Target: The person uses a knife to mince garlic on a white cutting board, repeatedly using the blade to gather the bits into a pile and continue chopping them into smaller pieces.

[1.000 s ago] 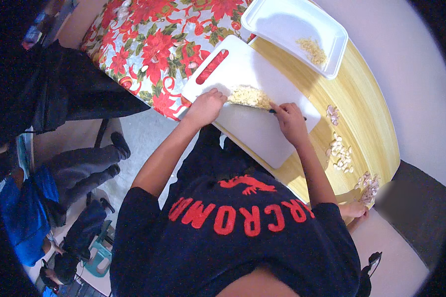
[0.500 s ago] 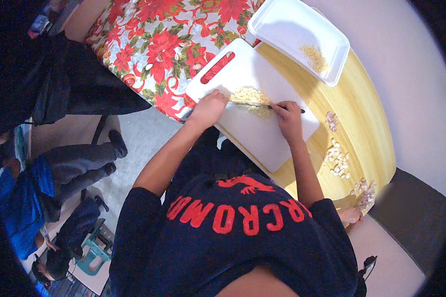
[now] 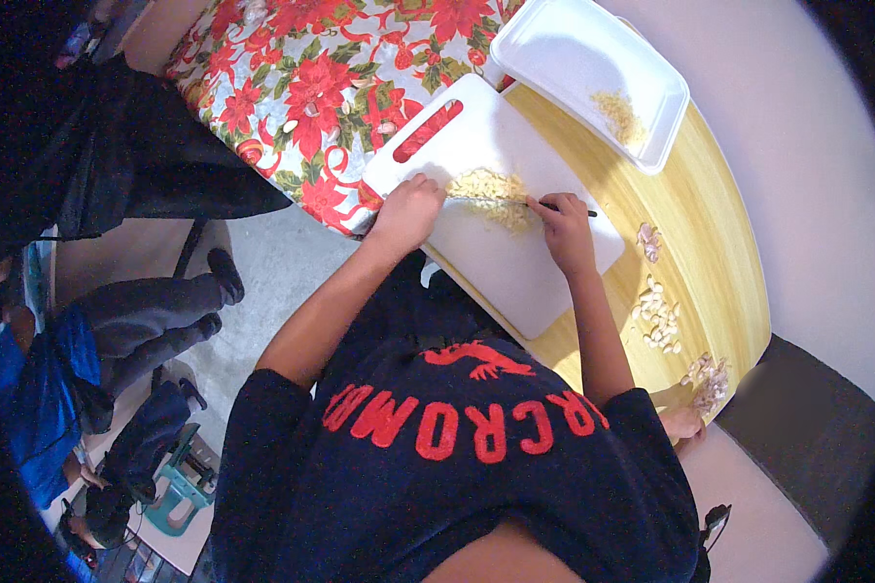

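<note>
A knife (image 3: 486,200) lies crosswise over a heap of chopped garlic (image 3: 486,183) on the white cutting board (image 3: 510,282). My right hand (image 3: 566,231) is closed round its black handle, which pokes out to the right. At the other end of the blade, my left hand (image 3: 410,212) is closed with its fingertips at the knife's tip. Bits of garlic show on both the far and the near side of the blade. The board's slotted grip points to the far left.
A white foam tray (image 3: 554,58) with minced garlic stands at the far right. Along the yellow table's (image 3: 719,223) right side lie garlic skins (image 3: 648,241), peeled cloves (image 3: 657,316) and unpeeled garlic (image 3: 707,381), with another person's hand (image 3: 683,423) beside them. A poinsettia-patterned cloth (image 3: 311,107) covers the left part.
The blade has shifted slightly, and more chopped garlic shows on its near side. Both hands keep their hold on the knife. The whole view has moved a little.
</note>
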The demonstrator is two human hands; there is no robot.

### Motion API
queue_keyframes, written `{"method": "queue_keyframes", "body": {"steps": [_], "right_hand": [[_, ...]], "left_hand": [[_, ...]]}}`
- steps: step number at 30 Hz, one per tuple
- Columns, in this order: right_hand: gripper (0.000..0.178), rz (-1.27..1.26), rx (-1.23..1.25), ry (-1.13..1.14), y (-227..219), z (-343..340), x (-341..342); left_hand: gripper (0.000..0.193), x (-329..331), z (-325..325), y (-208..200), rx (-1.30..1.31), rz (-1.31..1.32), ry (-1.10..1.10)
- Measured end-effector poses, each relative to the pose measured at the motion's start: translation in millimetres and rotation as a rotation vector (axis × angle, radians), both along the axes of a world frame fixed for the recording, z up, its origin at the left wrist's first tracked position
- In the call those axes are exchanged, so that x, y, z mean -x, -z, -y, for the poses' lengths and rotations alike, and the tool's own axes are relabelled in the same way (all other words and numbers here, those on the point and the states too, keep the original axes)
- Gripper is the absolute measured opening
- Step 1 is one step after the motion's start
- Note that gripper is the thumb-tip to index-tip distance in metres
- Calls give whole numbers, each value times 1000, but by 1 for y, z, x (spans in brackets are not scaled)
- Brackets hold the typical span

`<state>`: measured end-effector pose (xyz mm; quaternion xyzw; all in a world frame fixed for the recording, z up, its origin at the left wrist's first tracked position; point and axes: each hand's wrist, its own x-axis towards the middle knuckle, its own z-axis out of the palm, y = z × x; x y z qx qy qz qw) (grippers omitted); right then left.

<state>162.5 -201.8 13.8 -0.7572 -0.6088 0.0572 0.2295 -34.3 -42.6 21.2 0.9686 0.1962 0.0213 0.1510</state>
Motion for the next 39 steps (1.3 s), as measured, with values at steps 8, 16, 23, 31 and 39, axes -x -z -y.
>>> {"method": "queue_keyframes", "body": {"steps": [8,16,23,31,39], "right_hand": [[29,106,122,-112,-46,-14,-21],[29,76,103,-134,-43,-28,-20],[24,48,86,-165,-24,-35,-22],[24,-25,64,-178,-26,-47,-29],[26,-10,164,-266,-32,-62,-38]], "left_hand": [[11,-18,15,18,99,184,-38],[12,-10,10,25,137,190,-114],[11,0,10,25,122,195,-146],[16,-1,8,30,83,238,-117],[23,-1,11,31,72,238,-174]]}}
